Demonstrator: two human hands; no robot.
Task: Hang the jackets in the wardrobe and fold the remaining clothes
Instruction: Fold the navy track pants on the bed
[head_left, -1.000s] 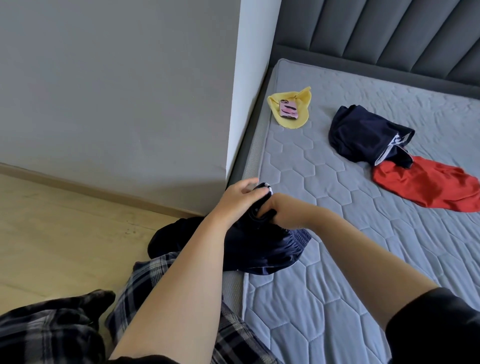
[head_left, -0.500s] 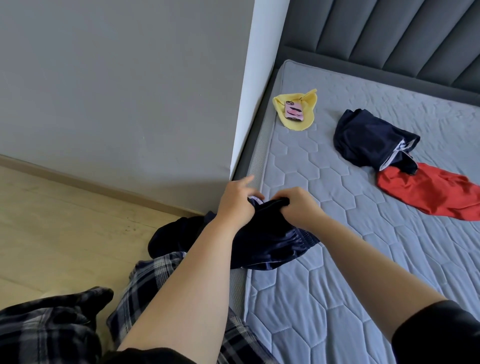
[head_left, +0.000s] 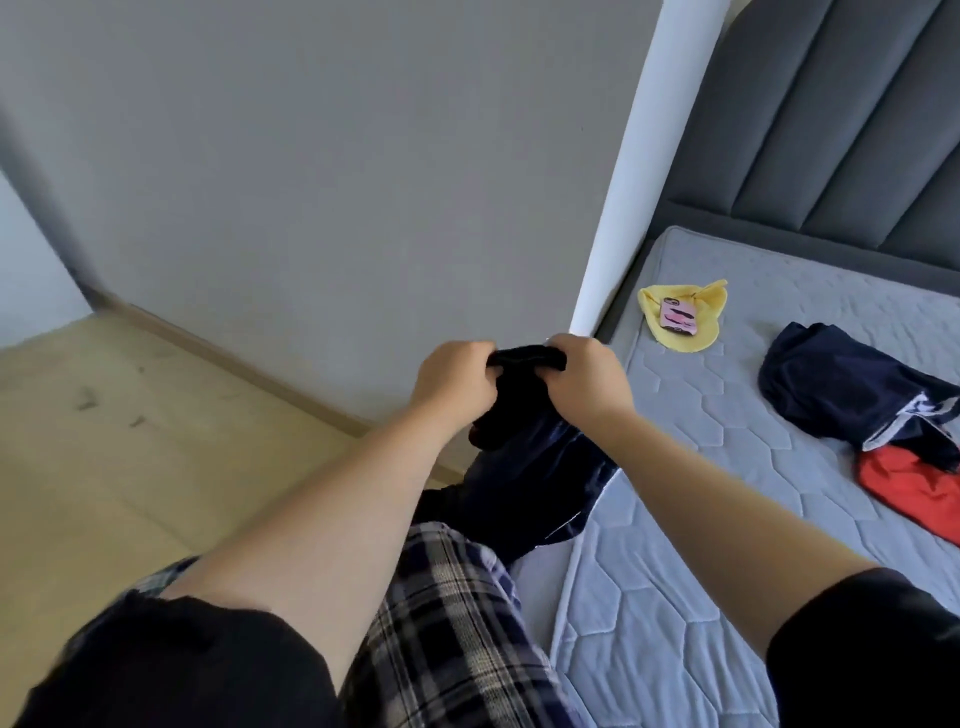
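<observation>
Lifted off the mattress (head_left: 727, 467), the navy garment (head_left: 530, 467) hangs gripped by left hand (head_left: 452, 384) and right hand (head_left: 587, 384), probably readied for folding.

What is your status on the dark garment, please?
Left hand and right hand both grip dark garment, lifted beside the bed. Nothing in the way.

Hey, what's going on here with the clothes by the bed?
A person stands at the edge of the bed, holding up a dark navy garment with both hands. The left hand and right hand each have a grip on its top edge, and the rest hangs down over the mattress edge. Further along lie a second navy garment, a red garment, and a yellow cloth with a phone resting on it. None of these is folded yet.
</observation>
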